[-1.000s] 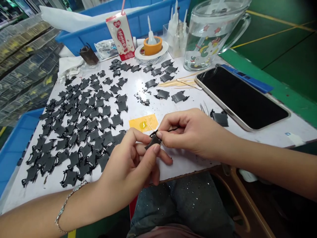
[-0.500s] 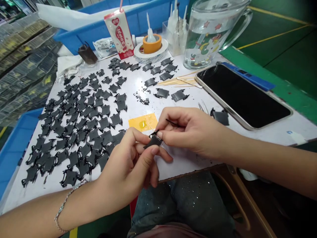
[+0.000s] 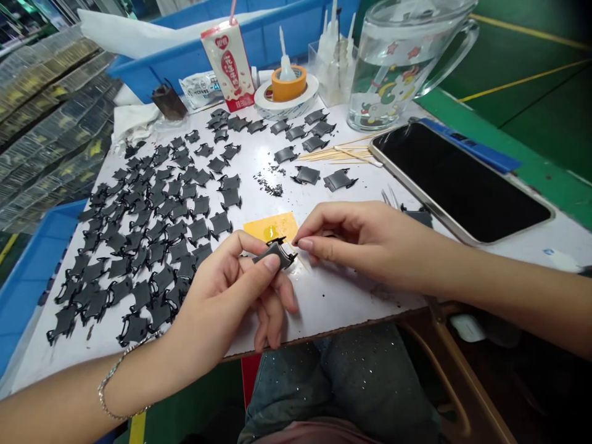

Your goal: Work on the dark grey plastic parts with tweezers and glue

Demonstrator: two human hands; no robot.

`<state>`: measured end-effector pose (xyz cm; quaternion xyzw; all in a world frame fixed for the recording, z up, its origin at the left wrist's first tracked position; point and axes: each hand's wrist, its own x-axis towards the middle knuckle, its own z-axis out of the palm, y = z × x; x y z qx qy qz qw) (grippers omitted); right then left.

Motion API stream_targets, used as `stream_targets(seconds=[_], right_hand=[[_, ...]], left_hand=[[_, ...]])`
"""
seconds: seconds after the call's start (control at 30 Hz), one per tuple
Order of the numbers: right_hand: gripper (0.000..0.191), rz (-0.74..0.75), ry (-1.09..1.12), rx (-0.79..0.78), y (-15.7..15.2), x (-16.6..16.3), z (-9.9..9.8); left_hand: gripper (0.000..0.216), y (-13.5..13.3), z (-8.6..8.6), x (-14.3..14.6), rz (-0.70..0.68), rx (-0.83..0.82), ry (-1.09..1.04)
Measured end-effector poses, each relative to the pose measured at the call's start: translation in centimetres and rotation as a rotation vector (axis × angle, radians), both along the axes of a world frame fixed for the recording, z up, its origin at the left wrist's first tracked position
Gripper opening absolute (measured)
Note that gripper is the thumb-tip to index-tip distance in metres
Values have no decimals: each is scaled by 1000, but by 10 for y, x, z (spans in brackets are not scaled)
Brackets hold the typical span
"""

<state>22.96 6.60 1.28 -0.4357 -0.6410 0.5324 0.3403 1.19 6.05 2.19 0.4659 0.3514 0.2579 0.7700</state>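
Observation:
Between the thumb and fingers of my left hand (image 3: pixel 238 277) is a small black plastic part (image 3: pixel 272 251) with thin clip-like arms along its edge. My right hand (image 3: pixel 365 240) is closed in a pinch just right of that part. A tiny dark tip shows at its fingertips, too small to name. Under and behind the part lies a yellow card (image 3: pixel 254 227) bearing a wet, shiny drop. A thin light stick lies partly hidden beside the card. Many similar black plastic parts (image 3: pixel 152 253) are spread over the left of the white tabletop (image 3: pixel 319 314).
At the back stand a drink carton (image 3: pixel 229 68), tape rolls (image 3: pixel 289 86), dropper bottles (image 3: pixel 333 61) and a glass jug of water (image 3: pixel 393 68). A phone (image 3: pixel 462 179) lies at right, near wooden cotton swabs (image 3: pixel 342 154) and tweezers (image 3: pixel 391 198). Black scraps (image 3: pixel 271 185) lie mid-table.
My right hand's fingertips have come away from the black plastic part. My left hand has moved slightly left with the part, which now shows its clip-like arms more fully.

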Motion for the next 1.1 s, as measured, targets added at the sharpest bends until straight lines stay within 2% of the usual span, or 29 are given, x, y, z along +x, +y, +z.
stream_targets(seconds=[0.13,0.5,0.73,1.1], right_hand=[[15,25,-106,33,0,1,3],[12,-5,-209,222,-3,-4,0],[11,-50,-226,129,-5,-9,2],[8,-19,-159,21,-3,-7,4]], left_hand=[[9,-1,2,3,27,-5,30],[10,-4,3,6,15,81,143],[11,-7,4,8,27,110,153],[11,-8,5,8,30,131,157]])
